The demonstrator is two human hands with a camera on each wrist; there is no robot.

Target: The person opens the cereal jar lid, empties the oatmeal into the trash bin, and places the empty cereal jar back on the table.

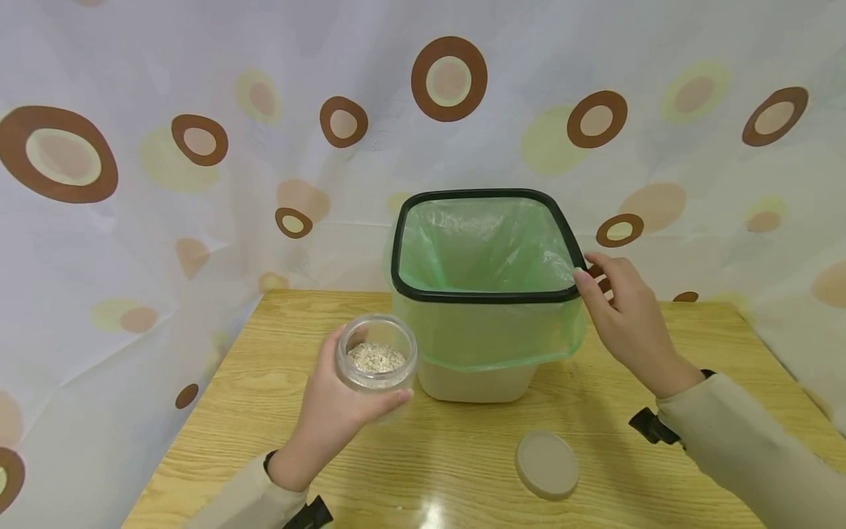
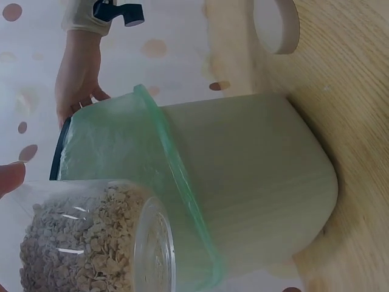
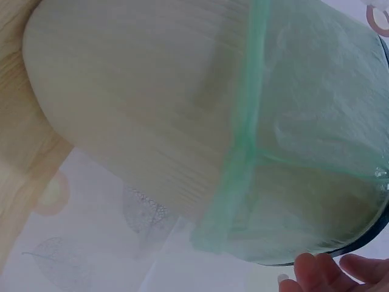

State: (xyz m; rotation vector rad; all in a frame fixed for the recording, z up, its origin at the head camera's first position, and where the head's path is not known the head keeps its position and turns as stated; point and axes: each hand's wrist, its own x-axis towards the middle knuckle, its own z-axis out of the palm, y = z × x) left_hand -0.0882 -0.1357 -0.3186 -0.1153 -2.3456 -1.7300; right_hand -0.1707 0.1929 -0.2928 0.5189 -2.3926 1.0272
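Observation:
My left hand (image 1: pixel 333 411) grips a clear, lidless jar (image 1: pixel 410 367) partly filled with oat flakes (image 1: pixel 375 358). Seen from the left wrist, the flakes (image 2: pixel 85 243) show through the wall, with a fingertip at the edge. A pale trash can (image 1: pixel 472 383), lined with a translucent green bag (image 1: pixel 489 330), stands just right of the jar. My right hand (image 1: pixel 624 312) holds the can's black rim (image 1: pixel 489 297) at its right corner, thumb over the edge. Several fingertips (image 3: pixel 313 267) show beside the rim in the right wrist view.
A round beige lid (image 1: pixel 546 464) lies on the wooden table (image 1: pixel 456 455) in front of the can. Behind the table hangs a white cloth (image 1: pixel 370 44) patterned with brown and yellow rounds.

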